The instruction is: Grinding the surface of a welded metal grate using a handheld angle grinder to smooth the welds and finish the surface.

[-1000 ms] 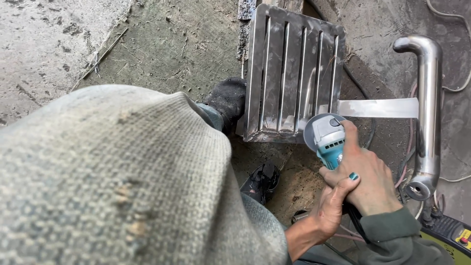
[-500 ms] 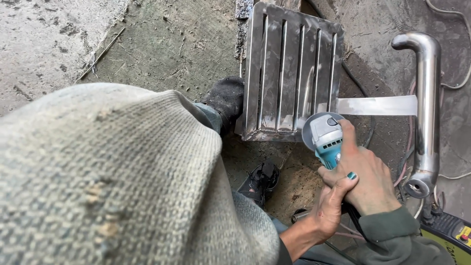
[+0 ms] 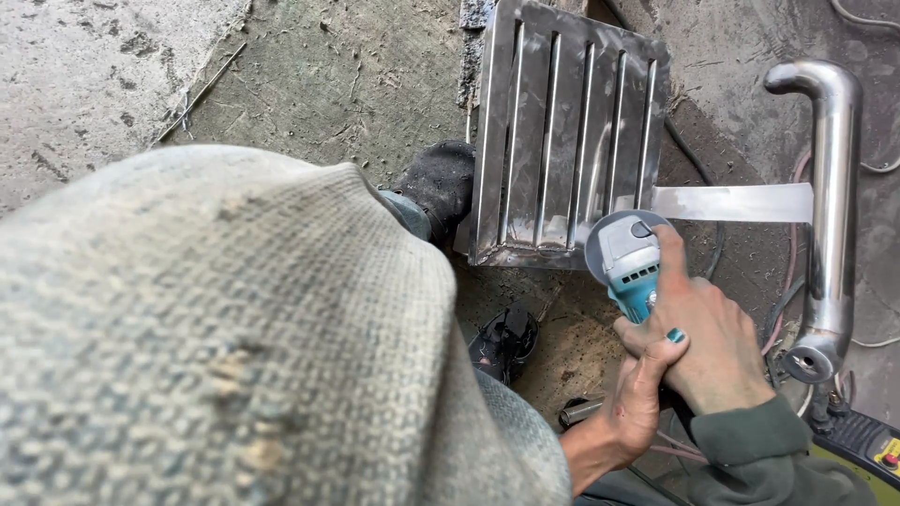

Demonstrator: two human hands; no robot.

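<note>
Grey knit top (image 3: 234, 328), green sleeve (image 3: 759, 450), black shoes (image 3: 441, 183)

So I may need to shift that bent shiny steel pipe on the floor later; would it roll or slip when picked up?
The bent shiny steel pipe is round and polished, so probably slippery. Its curved top end and the flat metal strip meeting it would likely stop it rolling. It looks rigid, probably heavy for its size.

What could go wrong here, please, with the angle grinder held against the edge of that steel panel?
Both hands, left hand and right hand, look bare and sit just behind the angle grinder, so a kickback at the panel edge could cut them. The shoe pressed against the panel lies close to the disc. Cables beside the bent pipe might snag.
</note>
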